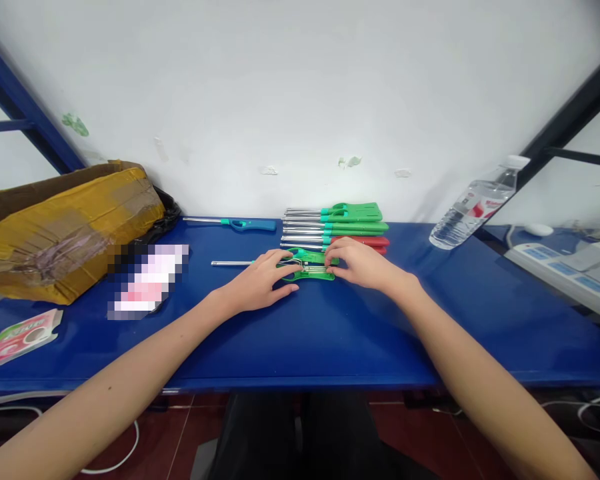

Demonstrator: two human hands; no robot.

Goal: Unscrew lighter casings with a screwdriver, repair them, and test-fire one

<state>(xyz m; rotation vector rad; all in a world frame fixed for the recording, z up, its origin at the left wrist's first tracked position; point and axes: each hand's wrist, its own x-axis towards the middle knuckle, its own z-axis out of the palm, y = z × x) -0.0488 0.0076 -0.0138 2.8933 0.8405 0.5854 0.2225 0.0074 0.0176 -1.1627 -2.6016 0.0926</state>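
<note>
An opened green gas lighter lies on the table in front of me, its casing apart and thin wires and a clear inner part showing. Its metal tube points left. My left hand holds it near the trigger end, fingers bent over the casing and thumb on the near side. At the handle's right end, my right hand is closed, thumb and fingertips pinching at the casing; the fingers partly hide the exact contact. Just behind lie stacked lighters, green ones and red ones.
A blue lighter lies at the back on the blue table. Leftward are a taped cardboard box, a blurred-out item and a torn pink card. A water bottle leans at right, near a power strip.
</note>
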